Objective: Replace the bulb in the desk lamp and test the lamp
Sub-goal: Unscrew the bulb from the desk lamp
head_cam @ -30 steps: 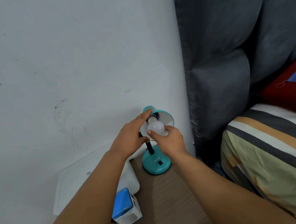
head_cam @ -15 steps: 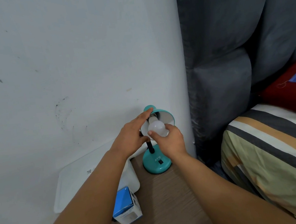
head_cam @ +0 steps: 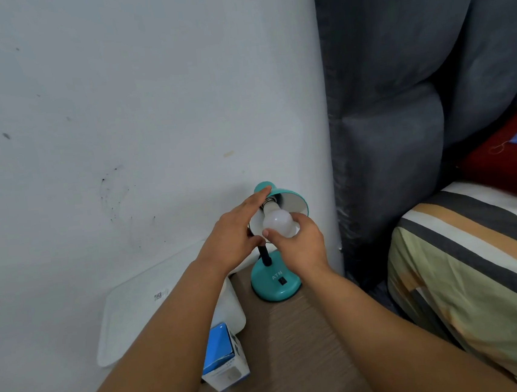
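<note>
The white wall (head_cam: 116, 114) fills most of your view, scuffed with dark specks, and a grey padded headboard (head_cam: 400, 103) stands to its right. Below that lies the bed (head_cam: 480, 285) with its striped cover, a red pillow (head_cam: 505, 153) at its far end. The brown worktop (head_cam: 297, 350) runs between wall and bed. A white plastic lid (head_cam: 142, 314) leans against the wall at the worktop's left edge, just beside a white container (head_cam: 230, 312) partly hidden by your left forearm.

Your 2 forearms reach in from the bottom of the view. The teal desk lamp (head_cam: 275, 286) stands at the far end of the worktop, close to the wall, its shade (head_cam: 292, 199) tilted open toward you. A blue and white bulb box (head_cam: 223, 357) sits upright on the worktop near your left forearm, well apart from the lamp base.

Your left hand (head_cam: 232, 233) steadies the shade, fingers laid flat along its left rim and top, thumb tucked below; the grip is a loose brace, not a clenched one. Your right hand (head_cam: 300, 245) has its grip closed around the white bulb (head_cam: 277, 224), thumb on its near side and fingers behind. The bulb sits at the mouth of the shade, its metal screw base at the socket.
</note>
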Action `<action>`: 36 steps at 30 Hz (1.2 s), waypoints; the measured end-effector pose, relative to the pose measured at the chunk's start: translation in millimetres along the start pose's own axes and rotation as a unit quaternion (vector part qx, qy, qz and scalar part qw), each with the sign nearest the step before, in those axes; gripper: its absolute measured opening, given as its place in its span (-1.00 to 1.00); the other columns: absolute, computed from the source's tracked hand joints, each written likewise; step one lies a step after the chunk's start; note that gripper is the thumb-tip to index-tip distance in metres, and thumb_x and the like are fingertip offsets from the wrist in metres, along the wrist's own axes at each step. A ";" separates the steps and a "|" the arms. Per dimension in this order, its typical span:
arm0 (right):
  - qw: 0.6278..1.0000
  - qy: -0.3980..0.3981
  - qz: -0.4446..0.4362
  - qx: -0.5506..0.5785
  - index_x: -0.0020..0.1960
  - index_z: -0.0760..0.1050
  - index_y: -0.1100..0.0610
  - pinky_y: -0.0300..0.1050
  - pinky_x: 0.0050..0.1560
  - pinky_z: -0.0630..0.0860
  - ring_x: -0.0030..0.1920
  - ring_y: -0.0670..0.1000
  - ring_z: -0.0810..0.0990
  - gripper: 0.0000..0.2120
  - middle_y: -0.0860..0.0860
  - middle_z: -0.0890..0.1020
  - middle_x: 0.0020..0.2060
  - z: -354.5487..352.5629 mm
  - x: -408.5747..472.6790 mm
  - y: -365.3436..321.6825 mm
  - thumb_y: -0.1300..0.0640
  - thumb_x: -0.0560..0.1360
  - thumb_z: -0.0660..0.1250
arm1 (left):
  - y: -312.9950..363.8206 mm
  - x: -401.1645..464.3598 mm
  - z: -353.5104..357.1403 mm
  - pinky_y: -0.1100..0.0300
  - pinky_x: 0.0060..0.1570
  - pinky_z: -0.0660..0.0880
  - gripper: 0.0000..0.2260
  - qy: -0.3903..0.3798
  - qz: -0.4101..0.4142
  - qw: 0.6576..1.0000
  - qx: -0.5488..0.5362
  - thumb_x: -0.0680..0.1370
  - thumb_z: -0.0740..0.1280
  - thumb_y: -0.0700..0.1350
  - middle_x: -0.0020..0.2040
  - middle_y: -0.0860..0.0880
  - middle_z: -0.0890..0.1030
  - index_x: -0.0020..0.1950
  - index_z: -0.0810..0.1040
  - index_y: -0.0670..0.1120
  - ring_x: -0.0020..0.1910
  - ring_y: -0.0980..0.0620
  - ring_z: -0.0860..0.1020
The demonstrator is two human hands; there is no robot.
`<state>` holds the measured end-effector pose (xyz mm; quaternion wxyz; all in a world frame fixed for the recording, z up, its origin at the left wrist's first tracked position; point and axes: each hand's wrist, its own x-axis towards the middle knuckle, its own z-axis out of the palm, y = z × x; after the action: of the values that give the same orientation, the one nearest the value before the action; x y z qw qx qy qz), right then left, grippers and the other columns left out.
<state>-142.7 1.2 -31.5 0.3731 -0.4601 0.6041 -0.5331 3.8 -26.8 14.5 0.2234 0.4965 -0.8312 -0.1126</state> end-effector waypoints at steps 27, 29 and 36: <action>1.000 0.012 0.004 -0.008 0.25 0.45 0.02 -0.01 0.09 0.56 0.25 0.09 0.50 -0.46 0.02 0.55 0.19 3.1 -2.3 7.6 -0.05 0.34 0.55 | -2.5 -3.9 4.1 0.29 0.11 0.47 -0.12 0.012 0.000 1.000 0.005 0.43 0.53 -0.18 0.48 0.21 0.35 0.52 0.11 0.35 -0.13 0.13 0.58; 0.999 0.024 -0.012 -0.018 0.26 0.42 -0.02 0.15 0.26 0.49 0.39 0.13 0.40 -0.42 0.03 0.52 0.27 5.3 -4.0 8.9 0.01 0.31 0.56 | -1.9 -4.6 3.7 0.28 0.11 0.47 -0.11 0.007 -0.004 1.000 0.005 0.43 0.54 -0.19 0.48 0.20 0.35 0.51 0.11 0.36 -0.21 0.21 0.55; 0.999 0.002 0.025 -0.020 0.22 0.47 -0.01 0.04 0.15 0.55 0.27 0.12 0.50 -0.37 0.11 0.48 0.34 4.7 -3.9 8.8 -0.25 0.25 0.50 | -2.7 -4.2 4.9 0.32 0.14 0.44 -0.14 0.013 0.001 1.000 0.005 0.44 0.52 -0.17 0.47 0.21 0.36 0.52 0.12 0.35 0.03 0.10 0.57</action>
<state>-138.5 3.6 -41.1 0.3760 -0.4512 0.6269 -0.5118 5.3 -24.6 8.0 0.2316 0.4985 -0.8291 -0.1023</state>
